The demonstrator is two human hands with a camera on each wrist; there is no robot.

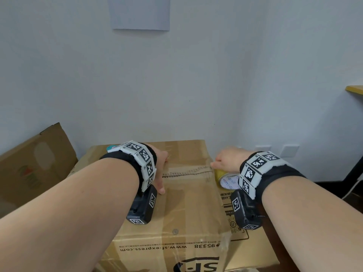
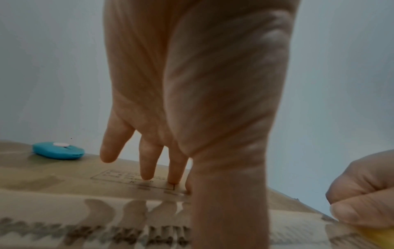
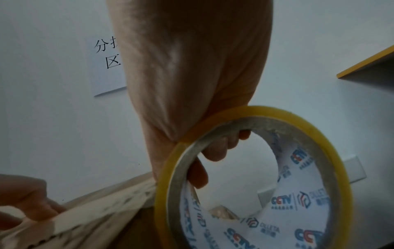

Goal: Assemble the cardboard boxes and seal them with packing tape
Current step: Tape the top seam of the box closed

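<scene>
- We see our left hand point(image 1: 161, 163) lying flat on top of the closed brown cardboard box point(image 1: 188, 211), fingers point(image 2: 147, 165) straight and spread, tips pressing down beside the centre seam; it grips nothing.
- Our right hand point(image 1: 227, 160) curls round the yellow-edged roll of clear packing tape point(image 3: 251, 182), fingers hooked through its white printed core, at the box's right edge. A strip of tape runs from the roll along the seam toward our left hand.
- The box fills the middle of the head view, its flaps down, with black courier print on its top and on its right side.
- A small blue oval plastic object point(image 2: 58, 150) with a white button sits on the far left of the box top, apart from our left fingers.
- A flattened brown cardboard sheet point(image 1: 33, 165) leans against the wall to the left of the box.
- Our own forearms and the black wrist-mounted cameras hide parts of the box top on both sides.
- What the box stands on, we cannot tell.
- Behind it rises a pale wall point(image 1: 196, 75) bearing a white paper sheet point(image 1: 140, 12) with black characters and white wall sockets point(image 1: 288, 151) low on the right.
- A yellow-edged shelf point(image 1: 354, 89) juts in at the far right.
</scene>
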